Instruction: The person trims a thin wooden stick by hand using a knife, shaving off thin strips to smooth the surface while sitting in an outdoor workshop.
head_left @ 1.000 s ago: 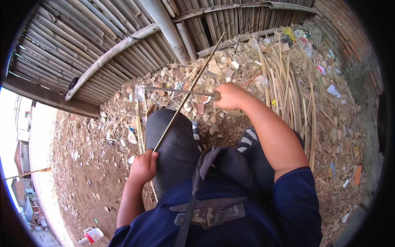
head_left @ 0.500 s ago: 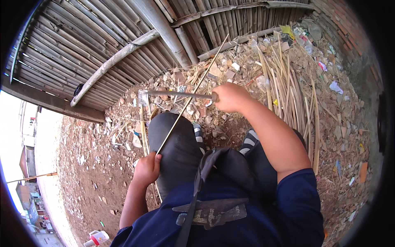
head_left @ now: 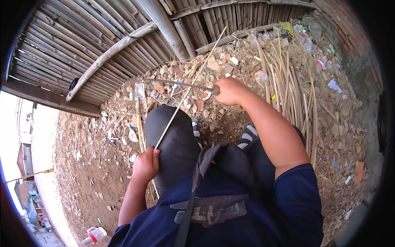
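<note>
1. The left hand (head_left: 146, 165) has its fingers clamped on the lower part of a pale strip (head_left: 176, 110); from the thumb, the strip slants up and right, past the left knee (head_left: 166, 123).
2. The right hand (head_left: 231, 91) has its fingers wrapped around the handle of a thin blade (head_left: 175, 83), which points left and crosses the strip well beyond the left hand; whether they touch, I cannot tell.
3. A white container (head_left: 91, 236) with a red band lies near the ground's lower left part; its inside is hidden.
4. Right of the right hand, a bundle of strips (head_left: 288, 88) lies on the ground (head_left: 88, 164).
5. A slatted wall (head_left: 103, 41) lines the ground's far edge, a brick wall (head_left: 343, 31) its far right corner; chip-strewn earth spreads left of the left hand.
</note>
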Available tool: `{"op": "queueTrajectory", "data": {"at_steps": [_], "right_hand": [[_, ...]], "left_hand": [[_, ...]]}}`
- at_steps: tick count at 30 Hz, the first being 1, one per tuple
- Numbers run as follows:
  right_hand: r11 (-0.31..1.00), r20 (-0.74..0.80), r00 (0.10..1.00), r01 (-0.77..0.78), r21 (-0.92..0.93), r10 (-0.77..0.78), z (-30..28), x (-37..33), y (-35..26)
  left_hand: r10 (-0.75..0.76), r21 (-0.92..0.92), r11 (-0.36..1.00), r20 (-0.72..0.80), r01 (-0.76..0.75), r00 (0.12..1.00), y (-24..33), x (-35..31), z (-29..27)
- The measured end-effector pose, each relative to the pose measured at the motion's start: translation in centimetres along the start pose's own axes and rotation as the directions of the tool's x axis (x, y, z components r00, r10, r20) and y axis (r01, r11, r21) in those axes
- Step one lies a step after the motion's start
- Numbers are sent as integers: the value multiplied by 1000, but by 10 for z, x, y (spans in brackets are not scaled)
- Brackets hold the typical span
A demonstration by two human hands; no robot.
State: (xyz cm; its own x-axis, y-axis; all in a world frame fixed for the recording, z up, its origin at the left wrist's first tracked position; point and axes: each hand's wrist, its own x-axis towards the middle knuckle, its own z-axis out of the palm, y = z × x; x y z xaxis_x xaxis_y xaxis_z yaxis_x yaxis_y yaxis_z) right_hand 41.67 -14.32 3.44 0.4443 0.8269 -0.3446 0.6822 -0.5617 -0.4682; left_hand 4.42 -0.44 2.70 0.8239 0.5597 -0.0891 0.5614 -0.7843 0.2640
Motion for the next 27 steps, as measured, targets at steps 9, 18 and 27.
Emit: {"op": "queueTrajectory", "data": {"at_steps": [9,18,27], "right_hand": [[998,8,999,-31,-50,31,-4,-10,-17],[987,-4,996,87,-135,-89,-7,-24,-37],[992,-93,995,35,-118,-46,-3,-17,-24]], "left_hand": [[-54,149,987,-21,57,998,7,-8,3],[-32,114,993,-26,35,999,4,-8,4],[-68,55,996,21,67,997,4,-4,-3]]}}
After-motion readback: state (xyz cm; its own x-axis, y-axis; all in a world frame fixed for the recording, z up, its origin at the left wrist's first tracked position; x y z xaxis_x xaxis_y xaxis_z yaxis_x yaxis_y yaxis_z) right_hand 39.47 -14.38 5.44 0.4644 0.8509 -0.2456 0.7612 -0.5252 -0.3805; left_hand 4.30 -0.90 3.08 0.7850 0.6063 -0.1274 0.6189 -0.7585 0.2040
